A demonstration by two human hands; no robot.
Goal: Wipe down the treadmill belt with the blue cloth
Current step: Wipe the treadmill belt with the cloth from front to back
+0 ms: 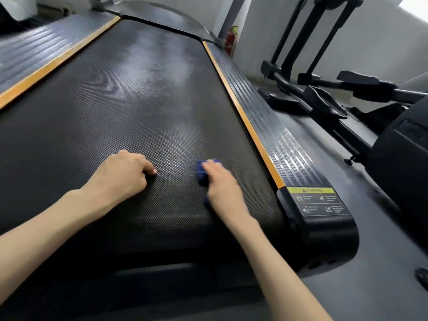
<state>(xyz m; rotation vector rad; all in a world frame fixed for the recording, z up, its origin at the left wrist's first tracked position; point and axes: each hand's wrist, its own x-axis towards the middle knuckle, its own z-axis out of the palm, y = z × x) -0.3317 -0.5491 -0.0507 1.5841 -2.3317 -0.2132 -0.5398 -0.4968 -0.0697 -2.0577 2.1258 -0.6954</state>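
The black textured treadmill belt [111, 107] fills most of the view, with a pale dusty patch up its middle. My right hand [222, 184] lies on the blue cloth [202, 173] near the belt's rear right, pressing it onto the belt; only the cloth's front and left edge show from under the hand, which is blurred. My left hand [122, 174] rests on the belt to the left of the cloth, fingers curled under into a loose fist, holding nothing.
Ribbed grey side rails [273, 135] with orange strips border the belt on both sides. A warning sticker [317, 201] sits on the rear right end cap. An elliptical machine [347, 93] stands on the floor to the right. A red fire extinguisher [230, 41] is by the far wall.
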